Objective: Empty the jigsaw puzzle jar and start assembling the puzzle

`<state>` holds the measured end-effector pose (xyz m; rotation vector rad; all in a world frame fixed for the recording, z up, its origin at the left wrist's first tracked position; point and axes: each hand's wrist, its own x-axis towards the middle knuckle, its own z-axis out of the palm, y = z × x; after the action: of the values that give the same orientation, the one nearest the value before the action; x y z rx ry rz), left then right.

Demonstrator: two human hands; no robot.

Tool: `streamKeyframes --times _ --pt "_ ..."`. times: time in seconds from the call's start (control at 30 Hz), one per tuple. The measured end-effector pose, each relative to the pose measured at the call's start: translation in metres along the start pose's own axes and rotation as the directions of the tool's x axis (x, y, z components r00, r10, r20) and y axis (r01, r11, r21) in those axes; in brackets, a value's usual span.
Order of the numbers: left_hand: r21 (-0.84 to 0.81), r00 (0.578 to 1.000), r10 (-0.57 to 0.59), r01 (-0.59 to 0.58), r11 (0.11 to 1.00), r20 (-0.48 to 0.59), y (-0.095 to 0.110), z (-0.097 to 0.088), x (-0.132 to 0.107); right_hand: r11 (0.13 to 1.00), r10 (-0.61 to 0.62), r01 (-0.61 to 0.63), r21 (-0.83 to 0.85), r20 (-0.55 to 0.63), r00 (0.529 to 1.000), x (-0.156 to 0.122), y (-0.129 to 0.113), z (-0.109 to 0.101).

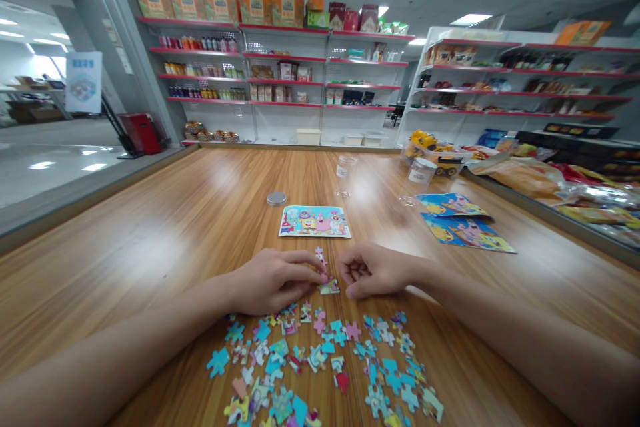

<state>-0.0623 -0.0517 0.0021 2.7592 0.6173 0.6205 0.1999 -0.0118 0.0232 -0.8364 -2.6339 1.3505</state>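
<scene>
My left hand [277, 280] rests on the wooden table [165, 233], fingers pinched on a small joined cluster of puzzle pieces [325, 273]. My right hand [373, 270] lies just right of that cluster, fingers curled inward, and whether it holds a piece is hidden. Several loose colourful puzzle pieces [325, 360] are scattered in front of me, below both hands. A cartoon reference picture [315, 221] lies flat beyond the hands.
A round metal lid [277, 199] sits left of the picture. Two clear plastic jars [346, 177] [417, 181] stand farther back, with more cartoon sheets [463, 223] at the right. Store shelves [280, 80] line the back; packaged goods [555, 180] lie along the right edge.
</scene>
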Motion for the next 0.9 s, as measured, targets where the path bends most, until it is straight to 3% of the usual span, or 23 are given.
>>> streamKeyframes --times 0.2,0.4,0.5,0.63,0.73,0.9 --pt "-0.014 1.000 -0.004 0.004 1.000 -0.010 0.000 0.001 -0.001 0.987 0.007 -0.004 -0.162 0.019 1.000 -0.001 -0.008 0.003" --pt "-0.069 1.000 -0.002 0.001 0.998 -0.012 0.000 0.002 -0.001 0.979 -0.010 0.016 -0.204 0.030 0.999 -0.001 -0.008 0.003" --pt "-0.195 0.997 -0.026 0.011 0.981 -0.075 -0.001 -0.001 -0.001 0.974 -0.006 0.012 -0.225 0.028 1.000 -0.001 -0.010 0.002" --pt "-0.422 0.968 -0.183 0.095 0.902 -0.173 -0.004 -0.004 0.000 0.952 0.044 -0.042 -0.304 -0.001 0.999 -0.001 -0.018 0.006" --pt "-0.440 0.968 -0.230 0.164 0.883 -0.099 -0.006 -0.003 -0.001 0.923 0.076 -0.083 -0.376 -0.034 0.997 -0.001 -0.023 0.008" --pt "-0.336 0.986 -0.166 0.147 0.930 -0.029 -0.004 0.000 -0.001 0.938 0.089 -0.088 -0.336 -0.013 0.996 -0.001 -0.024 0.006"
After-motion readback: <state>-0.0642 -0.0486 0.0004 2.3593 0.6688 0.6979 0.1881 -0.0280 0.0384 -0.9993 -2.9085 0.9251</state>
